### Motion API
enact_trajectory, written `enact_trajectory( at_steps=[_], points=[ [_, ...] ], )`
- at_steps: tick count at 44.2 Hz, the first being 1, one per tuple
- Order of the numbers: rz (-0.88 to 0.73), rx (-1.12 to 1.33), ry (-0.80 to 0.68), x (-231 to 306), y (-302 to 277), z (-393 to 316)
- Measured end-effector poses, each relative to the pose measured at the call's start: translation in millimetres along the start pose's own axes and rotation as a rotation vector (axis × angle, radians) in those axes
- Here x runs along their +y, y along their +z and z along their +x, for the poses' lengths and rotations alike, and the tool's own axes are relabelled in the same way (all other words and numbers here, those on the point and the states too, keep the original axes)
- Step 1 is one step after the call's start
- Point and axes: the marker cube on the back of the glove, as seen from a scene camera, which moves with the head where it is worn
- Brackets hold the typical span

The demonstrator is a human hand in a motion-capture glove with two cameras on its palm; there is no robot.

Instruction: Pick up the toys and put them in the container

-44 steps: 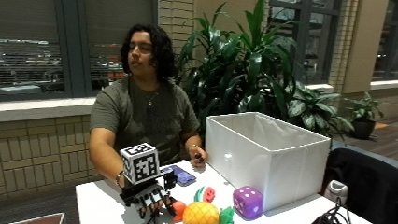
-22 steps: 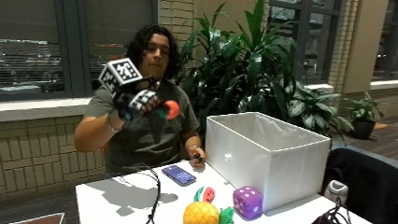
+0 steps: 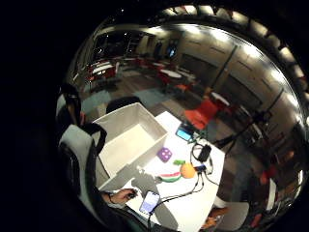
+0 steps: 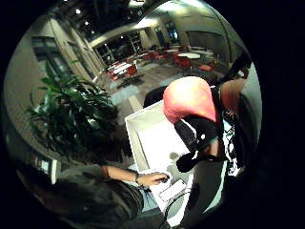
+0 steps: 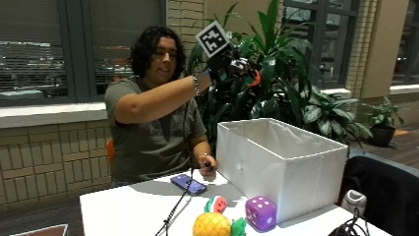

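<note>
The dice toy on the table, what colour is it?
Purple with white dots; the dice toy shows best in the outside view.

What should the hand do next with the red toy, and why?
Probably move forward a little and let go. The hand holds the red toy high, above the near edge of the open white box, so it likely needs to be over the middle before dropping.

No text, label or number can be read anywhere.
</note>
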Motion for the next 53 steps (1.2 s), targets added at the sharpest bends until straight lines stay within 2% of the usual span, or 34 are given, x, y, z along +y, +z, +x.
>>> enact_trajectory(
  at_steps=[4,7,12,17,21,26,32,38,47,53],
  points=[
    [-0.079,0.081,0.074,-19,29,22],
    [-0.112,0.051,0.124,-24,40,30],
    [-0.202,0.171,0.304,-22,55,60],
    [-0.240,0.260,0.318,-1,51,81],
    [-0.252,0.388,0.331,28,45,113],
    [-0.278,0.463,0.447,88,51,159],
    [-0.420,0.421,0.660,188,95,219],
    [-0.508,0.313,0.817,250,144,265],
    [-0.456,0.191,0.952,284,215,304],
    [-0.476,0.253,0.931,293,249,319]
  ],
)
